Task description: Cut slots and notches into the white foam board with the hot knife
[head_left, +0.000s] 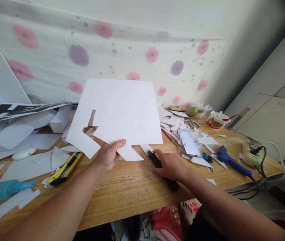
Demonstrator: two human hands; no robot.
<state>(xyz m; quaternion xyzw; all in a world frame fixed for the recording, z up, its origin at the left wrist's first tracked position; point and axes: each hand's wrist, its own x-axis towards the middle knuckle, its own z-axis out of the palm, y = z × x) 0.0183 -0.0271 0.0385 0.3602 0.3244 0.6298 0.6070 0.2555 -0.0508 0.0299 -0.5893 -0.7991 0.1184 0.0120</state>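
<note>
My left hand (108, 154) grips the lower edge of a large white foam board (121, 112) with notches cut into its left side, and holds it tilted up off the wooden table (132, 190). My right hand (170, 165) is closed on a black utility knife (157, 162) that lies on the table just right of the board's lower edge. A small white offcut (146, 148) lies beside the knife's tip.
A yellow utility knife (65, 168) lies left of my left arm among white scraps. A blue glue gun (230, 161), scissors (192, 123), a green fruit (191, 111) and a paper cup (215, 120) sit at the right. A flowered cloth covers the wall behind.
</note>
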